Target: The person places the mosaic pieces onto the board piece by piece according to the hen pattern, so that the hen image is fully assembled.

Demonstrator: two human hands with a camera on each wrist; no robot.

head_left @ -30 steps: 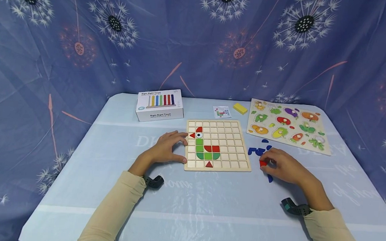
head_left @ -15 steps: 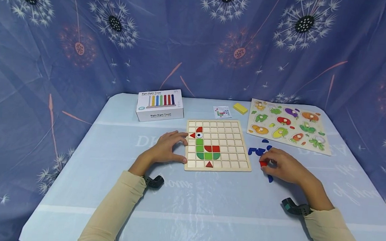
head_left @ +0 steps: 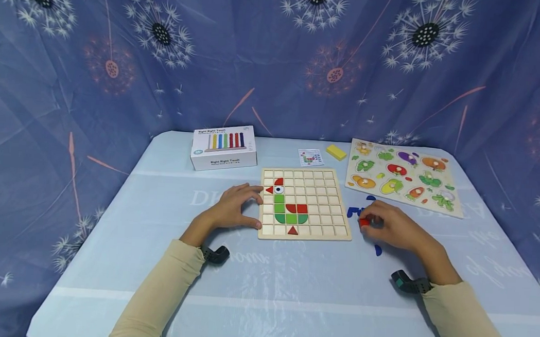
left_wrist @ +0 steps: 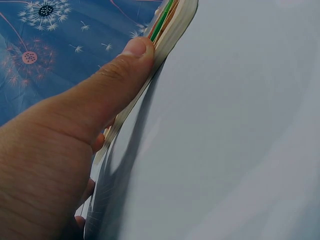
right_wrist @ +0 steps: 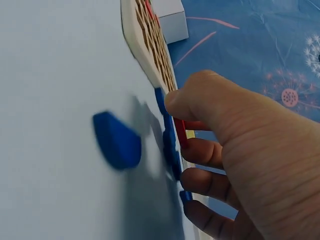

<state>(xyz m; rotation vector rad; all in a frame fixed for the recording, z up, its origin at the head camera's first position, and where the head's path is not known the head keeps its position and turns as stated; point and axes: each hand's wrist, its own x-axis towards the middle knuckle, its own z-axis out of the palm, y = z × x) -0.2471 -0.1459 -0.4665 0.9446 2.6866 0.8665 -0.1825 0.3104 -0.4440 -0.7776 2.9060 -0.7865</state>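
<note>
My left hand (head_left: 232, 206) rests at the left edge of a wooden grid board (head_left: 326, 187), its thumb and fingers spread apart along that edge. In the left wrist view the thumb (left_wrist: 120, 75) touches the board's side. On the board, red, green and white tiles form a bird shape, with a green square (head_left: 279, 207) in its neck and a red triangle (head_left: 292, 230) below. My right hand (head_left: 396, 227) pinches a red tile (right_wrist: 180, 131) between thumb and fingers, just right of the board. Several blue pieces (head_left: 353, 211) lie by that hand, partly hidden behind it.
A white box (head_left: 224, 161) stands behind the board at left. A small picture card (head_left: 310, 157) and a yellow block (head_left: 336, 152) lie at the back. The vegetable puzzle board (head_left: 406, 172) lies at back right. One blue piece (right_wrist: 117, 142) lies apart, nearer the front.
My right hand has moved slightly left and away from me with the red tile, toward the board. The left hand and the tiles on the board stay as they were.
</note>
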